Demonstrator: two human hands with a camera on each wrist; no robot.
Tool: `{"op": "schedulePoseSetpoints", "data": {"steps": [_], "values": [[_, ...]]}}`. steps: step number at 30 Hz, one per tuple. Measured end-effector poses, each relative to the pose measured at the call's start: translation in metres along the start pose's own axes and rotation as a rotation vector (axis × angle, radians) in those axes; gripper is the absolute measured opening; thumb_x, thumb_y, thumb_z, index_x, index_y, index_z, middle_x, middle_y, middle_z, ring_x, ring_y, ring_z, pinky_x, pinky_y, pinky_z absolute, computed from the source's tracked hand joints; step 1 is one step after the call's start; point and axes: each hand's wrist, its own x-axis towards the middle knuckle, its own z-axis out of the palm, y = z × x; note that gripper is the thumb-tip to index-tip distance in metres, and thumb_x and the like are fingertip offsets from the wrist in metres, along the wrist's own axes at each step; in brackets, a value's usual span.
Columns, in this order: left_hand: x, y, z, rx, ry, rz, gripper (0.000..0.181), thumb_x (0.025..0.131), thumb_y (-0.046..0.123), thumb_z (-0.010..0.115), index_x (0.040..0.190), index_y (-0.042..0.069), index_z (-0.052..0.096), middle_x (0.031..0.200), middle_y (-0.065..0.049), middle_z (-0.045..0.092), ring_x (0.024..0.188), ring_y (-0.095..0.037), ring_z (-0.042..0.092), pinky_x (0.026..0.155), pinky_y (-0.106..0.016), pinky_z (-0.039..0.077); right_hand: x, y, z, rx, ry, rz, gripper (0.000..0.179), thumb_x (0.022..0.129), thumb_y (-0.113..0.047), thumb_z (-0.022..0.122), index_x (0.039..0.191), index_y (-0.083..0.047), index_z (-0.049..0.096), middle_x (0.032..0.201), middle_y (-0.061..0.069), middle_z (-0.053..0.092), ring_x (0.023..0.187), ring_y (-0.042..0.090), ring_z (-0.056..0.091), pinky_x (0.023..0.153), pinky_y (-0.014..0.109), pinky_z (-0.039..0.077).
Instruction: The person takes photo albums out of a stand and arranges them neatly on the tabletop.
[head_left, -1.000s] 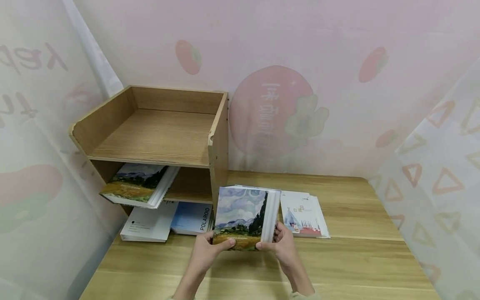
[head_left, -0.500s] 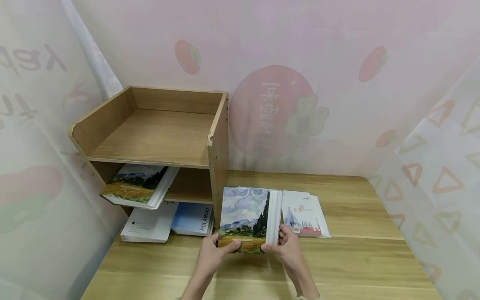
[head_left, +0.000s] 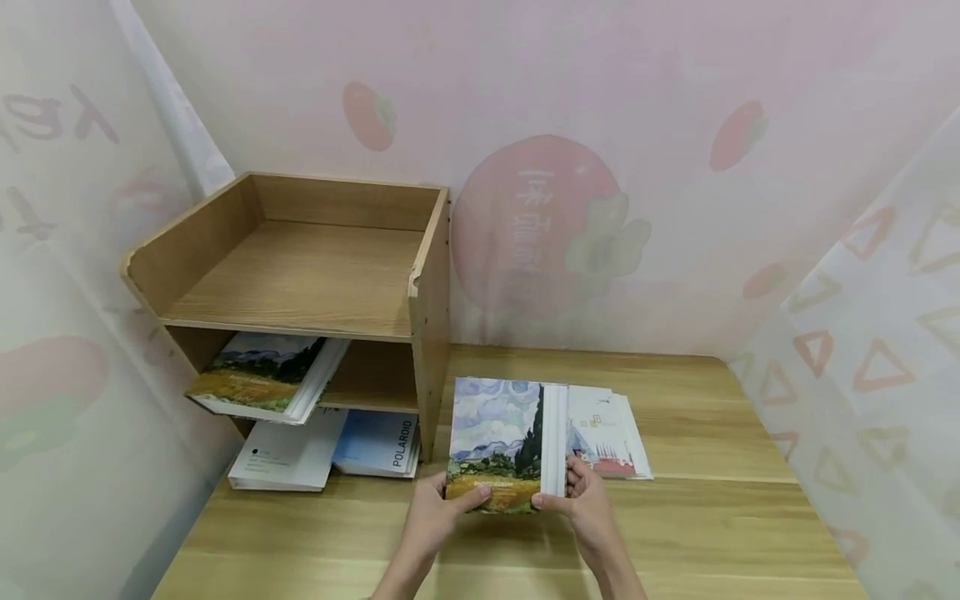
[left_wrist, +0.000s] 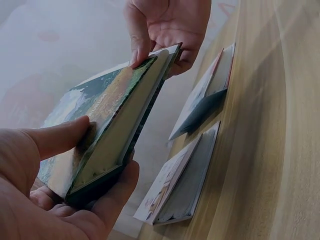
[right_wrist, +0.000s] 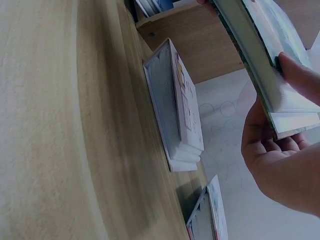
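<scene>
Both hands hold a photo album (head_left: pixel 495 442) with a painted landscape cover and a white spine, raised over the table and facing me. My left hand (head_left: pixel 433 512) grips its lower left corner, thumb on the cover and fingers underneath. At the lower right, my right hand (head_left: pixel 590 508) pinches the spine side, thumb in front. In the left wrist view, the page edges of the album (left_wrist: pixel 120 125) face the camera, clear of the tabletop. The right wrist view shows my right hand (right_wrist: pixel 280 160) with fingers curled behind the back cover.
Left stands a wooden shelf unit (head_left: pixel 431 333). A matching landscape album (head_left: pixel 270 375) juts from its middle level; a white album (head_left: pixel 285 454) and a blue POLAROID album (head_left: pixel 375 442) lie below. Behind the held album, an illustrated white album (head_left: pixel 600 417) and a pink-covered album (right_wrist: pixel 187 100) lie on the table (head_left: pixel 712 517).
Both hands have carried the album a little to the right and slightly lower in the head view, keeping the same grip. The head view itself has shifted slightly.
</scene>
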Motion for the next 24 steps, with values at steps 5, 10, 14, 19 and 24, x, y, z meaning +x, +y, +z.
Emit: {"op": "schedulePoseSetpoints", "data": {"steps": [5, 10, 14, 19, 24], "values": [[-0.002, 0.0, 0.006, -0.001, -0.013, 0.001, 0.032, 0.082, 0.025, 0.082, 0.098, 0.0, 0.071, 0.086, -0.006, 0.07, 0.077, -0.019, 0.061, 0.071, -0.036, 0.052, -0.002, 0.001, -0.006, -0.001, 0.01, 0.0, 0.078, 0.072, 0.015, 0.079, 0.14, 0.012, 0.041, 0.126, 0.025, 0.058, 0.107, 0.029, 0.061, 0.086, 0.035, 0.055], [-0.002, -0.003, 0.011, 0.006, -0.028, -0.005, 0.032, 0.083, 0.026, 0.081, 0.099, 0.0, 0.071, 0.085, -0.006, 0.07, 0.074, -0.021, 0.061, 0.068, -0.037, 0.053, -0.005, 0.004, -0.013, 0.024, 0.005, 0.03, 0.075, 0.073, 0.012, 0.079, 0.138, 0.012, 0.041, 0.127, 0.026, 0.056, 0.11, 0.031, 0.059, 0.088, 0.036, 0.054], [-0.003, -0.006, 0.017, -0.007, -0.065, -0.003, 0.031, 0.084, 0.025, 0.08, 0.101, 0.0, 0.071, 0.084, -0.006, 0.07, 0.072, -0.021, 0.06, 0.066, -0.036, 0.052, -0.01, 0.007, -0.019, 0.009, 0.013, 0.053, 0.076, 0.075, 0.009, 0.079, 0.139, 0.012, 0.039, 0.128, 0.026, 0.054, 0.111, 0.03, 0.058, 0.089, 0.037, 0.054], [-0.003, -0.01, 0.026, 0.012, -0.106, -0.007, 0.033, 0.085, 0.027, 0.08, 0.103, 0.002, 0.071, 0.074, 0.001, 0.063, 0.059, -0.013, 0.048, 0.059, -0.031, 0.046, -0.019, 0.009, -0.03, -0.027, 0.058, 0.103, 0.076, 0.079, 0.004, 0.079, 0.142, 0.011, 0.037, 0.128, 0.023, 0.054, 0.11, 0.028, 0.058, 0.087, 0.034, 0.054], [-0.001, -0.013, 0.035, 0.034, -0.111, 0.0, 0.033, 0.084, 0.027, 0.08, 0.104, 0.002, 0.071, 0.07, 0.003, 0.059, 0.057, -0.012, 0.045, 0.057, -0.03, 0.044, -0.023, 0.012, -0.04, -0.034, 0.062, 0.1, 0.076, 0.08, 0.003, 0.078, 0.143, 0.011, 0.036, 0.13, 0.024, 0.054, 0.109, 0.027, 0.058, 0.086, 0.032, 0.054]]}}
